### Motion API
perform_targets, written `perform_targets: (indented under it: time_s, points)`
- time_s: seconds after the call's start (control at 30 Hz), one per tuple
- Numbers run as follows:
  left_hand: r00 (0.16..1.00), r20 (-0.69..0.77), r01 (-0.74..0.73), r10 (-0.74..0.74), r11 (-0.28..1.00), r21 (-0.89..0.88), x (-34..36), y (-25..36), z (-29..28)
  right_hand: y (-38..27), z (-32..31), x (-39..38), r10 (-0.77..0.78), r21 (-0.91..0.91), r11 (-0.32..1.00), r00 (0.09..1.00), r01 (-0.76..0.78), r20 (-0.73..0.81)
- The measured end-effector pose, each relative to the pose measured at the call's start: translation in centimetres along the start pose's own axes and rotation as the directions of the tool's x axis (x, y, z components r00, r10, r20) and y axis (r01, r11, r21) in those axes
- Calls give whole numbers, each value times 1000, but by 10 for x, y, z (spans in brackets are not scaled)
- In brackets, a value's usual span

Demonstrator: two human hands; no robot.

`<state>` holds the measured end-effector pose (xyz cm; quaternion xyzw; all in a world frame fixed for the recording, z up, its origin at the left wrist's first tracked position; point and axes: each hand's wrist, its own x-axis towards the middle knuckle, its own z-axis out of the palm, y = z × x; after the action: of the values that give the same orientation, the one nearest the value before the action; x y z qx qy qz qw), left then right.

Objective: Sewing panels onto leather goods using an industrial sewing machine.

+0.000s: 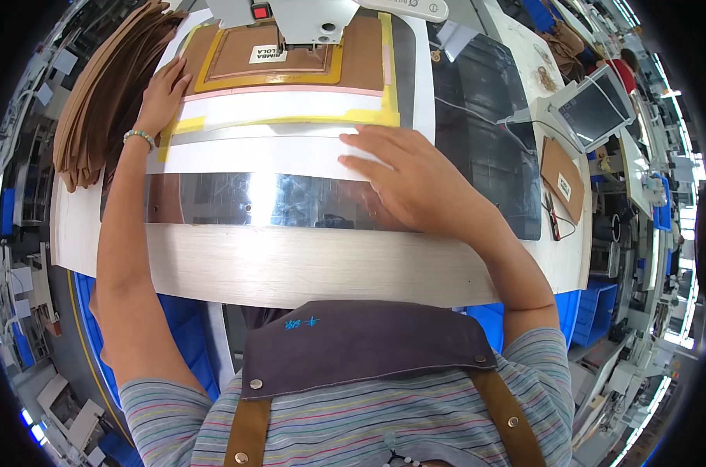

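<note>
Beneath the white sewing machine head (314, 22) lies a brown leather-like panel (364, 66) with a white printed label (268, 54) and a yellow rectangular frame (205, 78) around its middle. The panel rests on a white sheet (252, 154) edged with yellow tape. My left hand (164, 97), with a beaded bracelet at the wrist, lies flat at the panel's left edge, fingers stretched out. Over the right part of the white sheet is my right hand (403, 167), its fingers apart and nothing in them. I cannot tell whether its fingertips touch the sheet.
A thick stack of brown pieces (108, 93) stands at the left. On the right are a screen (594, 109), another labelled brown panel (561, 179) and small red-handled snips (553, 218). A shiny metal plate (290, 202) runs along the front, before the pale table edge (306, 265).
</note>
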<state>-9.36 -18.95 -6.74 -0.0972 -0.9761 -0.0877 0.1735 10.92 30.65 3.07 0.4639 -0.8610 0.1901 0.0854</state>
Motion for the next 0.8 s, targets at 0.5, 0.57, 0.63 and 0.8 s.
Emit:
perform_targets:
  time_s: [0.5,0.57,0.63,0.8]
  points:
    - [991,-20,-132,131,965,-228,3,44,3,60,-30,12,244,49,970,961,-239,-130]
    - [988,-44,-153,147,958,-241,5,62,9,59,-8,19,249,92,965,968,-247,-11]
    - [999,35,16,8,776,-630,6,77,12,58,11,27,233,77,969,972,-234,18]
    - [999,15,-19,40,721,-693,14,126,13,66,30,46,190,1,982,979,-191,-68]
